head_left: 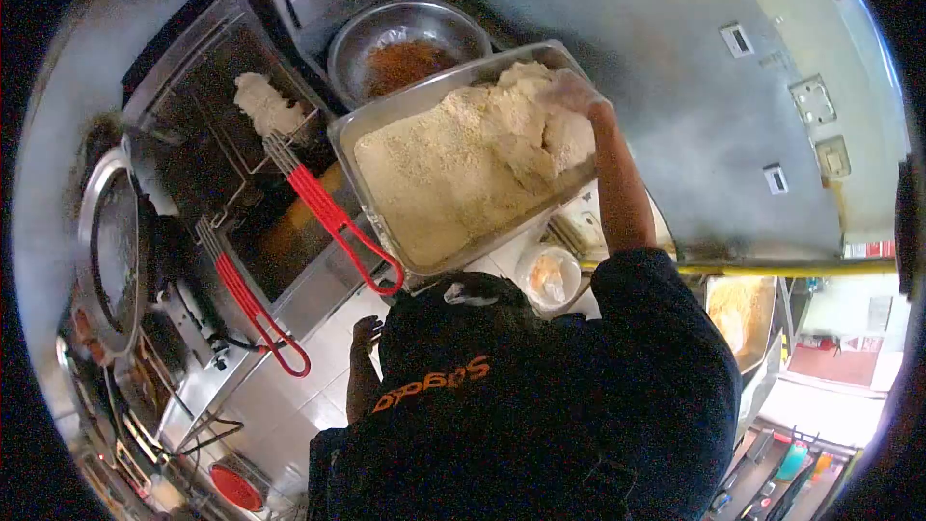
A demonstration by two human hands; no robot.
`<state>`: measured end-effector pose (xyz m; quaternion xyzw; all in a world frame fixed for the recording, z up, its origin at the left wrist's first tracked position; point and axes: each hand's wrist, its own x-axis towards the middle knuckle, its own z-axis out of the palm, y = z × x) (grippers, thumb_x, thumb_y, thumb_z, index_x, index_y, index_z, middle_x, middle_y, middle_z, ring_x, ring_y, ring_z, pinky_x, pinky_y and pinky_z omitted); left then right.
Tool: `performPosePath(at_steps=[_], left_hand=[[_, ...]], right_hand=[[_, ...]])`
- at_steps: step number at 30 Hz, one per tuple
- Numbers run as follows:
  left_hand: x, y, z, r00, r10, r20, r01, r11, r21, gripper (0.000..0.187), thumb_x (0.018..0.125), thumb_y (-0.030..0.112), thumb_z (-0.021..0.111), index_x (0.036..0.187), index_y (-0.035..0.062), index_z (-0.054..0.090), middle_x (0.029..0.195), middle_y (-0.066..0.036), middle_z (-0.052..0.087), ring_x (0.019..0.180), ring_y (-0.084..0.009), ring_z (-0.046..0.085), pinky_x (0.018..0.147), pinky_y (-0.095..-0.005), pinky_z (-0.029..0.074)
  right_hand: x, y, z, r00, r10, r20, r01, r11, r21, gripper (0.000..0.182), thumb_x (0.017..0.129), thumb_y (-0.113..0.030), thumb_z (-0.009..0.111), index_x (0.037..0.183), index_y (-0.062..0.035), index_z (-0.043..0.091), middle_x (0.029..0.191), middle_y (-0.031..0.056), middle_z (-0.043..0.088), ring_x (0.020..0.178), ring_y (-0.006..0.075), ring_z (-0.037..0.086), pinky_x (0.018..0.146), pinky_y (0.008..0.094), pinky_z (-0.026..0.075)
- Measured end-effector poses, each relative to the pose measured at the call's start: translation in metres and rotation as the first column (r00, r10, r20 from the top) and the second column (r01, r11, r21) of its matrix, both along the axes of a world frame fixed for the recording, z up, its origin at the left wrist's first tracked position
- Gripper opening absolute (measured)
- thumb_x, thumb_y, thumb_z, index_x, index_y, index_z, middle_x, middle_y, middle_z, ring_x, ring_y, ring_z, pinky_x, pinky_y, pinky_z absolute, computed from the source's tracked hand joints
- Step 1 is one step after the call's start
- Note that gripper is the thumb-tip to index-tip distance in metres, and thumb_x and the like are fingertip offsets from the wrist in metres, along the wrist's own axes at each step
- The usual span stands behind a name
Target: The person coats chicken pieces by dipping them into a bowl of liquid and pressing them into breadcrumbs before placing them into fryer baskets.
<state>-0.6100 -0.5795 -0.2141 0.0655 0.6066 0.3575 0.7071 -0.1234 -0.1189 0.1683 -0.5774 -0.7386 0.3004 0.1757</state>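
My right hand [571, 94] is at the far right corner of a metal tray [344, 150] of pale flour-like breading [429, 174]. It touches or hovers just over several lumpy coated pieces [526, 130]; blur hides its fingers and anything in them. My left hand [367, 330] hangs low, left of the dark cap [468, 294], in shadow. Its fingers look loosely apart, with nothing visible in them. Left of the tray, a fry basket with a red handle [333, 217] holds a pale coated piece [265, 104]. A second red handle [253, 304] lies nearby.
Behind the tray is a steel bowl [342, 53] with reddish-brown seasoning. A fryer [207, 68] stands at the left, and a white bucket [550, 275] sits below the tray. Another tray [741, 318] of yellowish food is at the right. Tiled floor [318, 405] shows at lower left.
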Motion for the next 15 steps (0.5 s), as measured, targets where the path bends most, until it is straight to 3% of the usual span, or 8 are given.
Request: performPosePath(at_steps=[4,5,6,8,10,11,13,15], left_hand=[[0.013,-0.001,0.038,0.984,-0.036,-0.174,0.069,0.981,0.184,0.028,0.079,0.031,0.051,0.100,0.0134,0.056,0.089,-0.005,0.061,0.081,-0.0180,0.058,0.064,-0.0359,0.044],[0.017,-0.006,0.040,0.939,-0.080,-0.334,0.199,0.920,0.337,0.027,0.079,0.031,0.050,0.097,0.0134,0.057,0.087,-0.004,0.061,0.079,-0.0175,0.058,0.062,-0.0352,0.044],[0.014,-0.008,0.026,0.996,0.034,-0.080,-0.016,0.975,0.220,0.025,0.080,0.031,0.049,0.095,0.0133,0.058,0.085,-0.004,0.061,0.075,-0.0160,0.058,0.058,-0.0335,0.044],[0.011,-0.011,0.024,0.997,0.064,-0.050,-0.054,0.980,0.191,0.025,0.080,0.031,0.048,0.094,0.0132,0.058,0.084,-0.004,0.061,0.074,-0.0159,0.058,0.058,-0.0331,0.044],[0.009,-0.003,0.029,0.996,0.085,0.038,-0.083,0.995,-0.055,0.025,0.081,0.031,0.047,0.095,0.0124,0.057,0.080,-0.003,0.060,0.072,-0.0159,0.057,0.055,-0.0322,0.044],[0.009,-0.010,0.026,0.991,0.122,0.054,-0.125,0.990,0.065,0.028,0.082,0.033,0.046,0.097,0.0119,0.056,0.079,-0.003,0.060,0.068,-0.0164,0.058,0.053,-0.0314,0.044],[0.004,-0.008,0.024,0.992,0.125,0.013,-0.125,0.992,-0.013,0.031,0.082,0.035,0.046,0.099,0.0114,0.055,0.082,-0.005,0.060,0.067,-0.0169,0.058,0.050,-0.0308,0.045],[-0.002,-0.010,0.020,0.972,0.215,0.097,-0.215,0.977,-0.007,0.031,0.082,0.034,0.046,0.098,0.0089,0.054,0.082,-0.007,0.059,0.062,-0.0189,0.058,0.047,-0.0302,0.047]], right_hand=[[-0.034,-0.039,0.036,0.977,0.168,0.135,-0.189,0.968,0.167,0.036,0.066,-0.014,0.066,0.098,0.0008,0.057,0.092,0.0101,0.060,0.087,0.0188,0.055,0.078,0.0318,0.043],[-0.037,-0.040,0.026,0.957,0.252,-0.143,-0.218,0.952,0.216,0.036,0.065,-0.013,0.067,0.097,0.0009,0.057,0.092,0.0101,0.061,0.085,0.0187,0.055,0.077,0.0314,0.044],[-0.038,-0.038,0.020,0.852,0.328,-0.408,-0.236,0.936,0.260,0.037,0.064,-0.012,0.068,0.097,0.0011,0.057,0.092,0.0100,0.061,0.083,0.0186,0.056,0.076,0.0310,0.045],[-0.040,-0.041,0.029,0.771,0.228,0.595,-0.493,0.804,0.332,0.034,0.066,-0.008,0.067,0.096,0.0013,0.056,0.091,0.0084,0.060,0.082,0.0170,0.055,0.073,0.0284,0.047],[-0.029,-0.026,0.012,0.966,0.250,0.063,-0.255,0.964,0.079,0.033,0.065,-0.004,0.068,0.096,0.0003,0.056,0.092,0.0081,0.058,0.082,0.0153,0.055,0.070,0.0290,0.048],[-0.037,-0.029,0.017,0.956,0.285,0.074,-0.291,0.953,0.081,0.033,0.065,-0.004,0.068,0.096,0.0003,0.056,0.092,0.0081,0.058,0.082,0.0153,0.055,0.070,0.0290,0.048],[-0.055,-0.039,0.043,0.795,0.014,-0.606,-0.252,0.917,-0.309,0.035,0.065,-0.003,0.069,0.097,-0.0008,0.056,0.091,0.0088,0.058,0.080,0.0160,0.056,0.070,0.0283,0.049],[-0.092,-0.053,0.092,0.896,0.359,-0.259,-0.397,0.911,-0.109,0.036,0.065,-0.003,0.069,0.099,-0.0019,0.055,0.091,0.0097,0.058,0.081,0.0168,0.056,0.069,0.0289,0.049]])
